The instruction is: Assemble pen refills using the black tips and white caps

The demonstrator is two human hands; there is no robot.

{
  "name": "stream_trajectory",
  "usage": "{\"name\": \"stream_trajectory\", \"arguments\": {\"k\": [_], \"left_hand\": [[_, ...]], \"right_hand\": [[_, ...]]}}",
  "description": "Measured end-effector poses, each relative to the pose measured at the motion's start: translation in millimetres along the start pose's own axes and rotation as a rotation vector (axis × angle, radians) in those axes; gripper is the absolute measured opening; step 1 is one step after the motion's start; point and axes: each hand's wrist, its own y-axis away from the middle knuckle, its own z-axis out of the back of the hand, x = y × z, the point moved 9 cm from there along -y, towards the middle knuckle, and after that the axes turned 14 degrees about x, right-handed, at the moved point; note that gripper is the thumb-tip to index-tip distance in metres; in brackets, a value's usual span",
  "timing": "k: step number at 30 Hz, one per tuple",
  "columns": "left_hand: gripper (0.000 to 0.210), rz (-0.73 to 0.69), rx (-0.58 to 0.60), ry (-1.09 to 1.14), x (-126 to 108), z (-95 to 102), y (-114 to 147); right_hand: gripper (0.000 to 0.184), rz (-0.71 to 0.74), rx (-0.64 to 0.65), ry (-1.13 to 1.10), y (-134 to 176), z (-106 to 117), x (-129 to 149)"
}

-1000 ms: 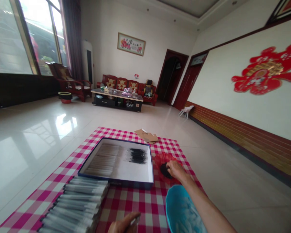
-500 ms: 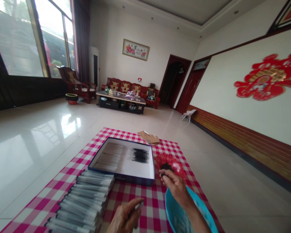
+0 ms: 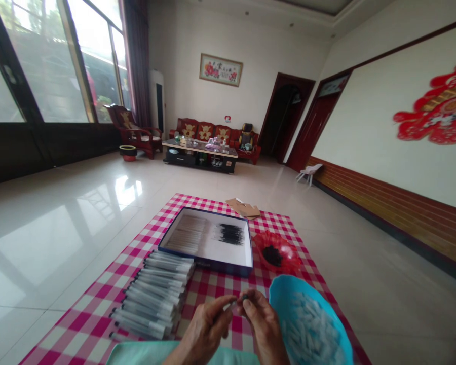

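Note:
Both hands meet over the checked cloth. My left hand pinches a small whitish, see-through piece between thumb and forefinger. My right hand is closed on a small black piece, held right up against the whitish one; whether the two are joined I cannot tell. Beside my right hand stands a blue bowl full of small whitish pieces. Behind it a red petal-edged bowl holds small black pieces. Left of my hands lies a pile of clear pen barrels with dark ends.
A shallow blue-edged box holds clear thin tubes on its left and black-ended pen parts on its right. Brown cardboard lies at the far edge of the checked tablecloth. Light green cloth shows at the near edge.
My right hand has come back from the red bowl, left and toward me, to meet my left hand. The view has shifted, showing more of the blue bowl.

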Motion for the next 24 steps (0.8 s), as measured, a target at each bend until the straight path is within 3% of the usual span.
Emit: {"name": "stream_trajectory", "arguments": {"k": [13, 24], "left_hand": [[0.033, 0.049, 0.021, -0.145, -9.2, 1.8, 3.4], [0.030, -0.012, 0.019, -0.478, -14.7, 1.5, 6.6]], "right_hand": [[0.034, -0.054, -0.043, 0.016, 2.3, 1.2, -14.4], [0.026, -0.040, 0.038, 0.075, 2.3, -0.3, -30.7]]}}
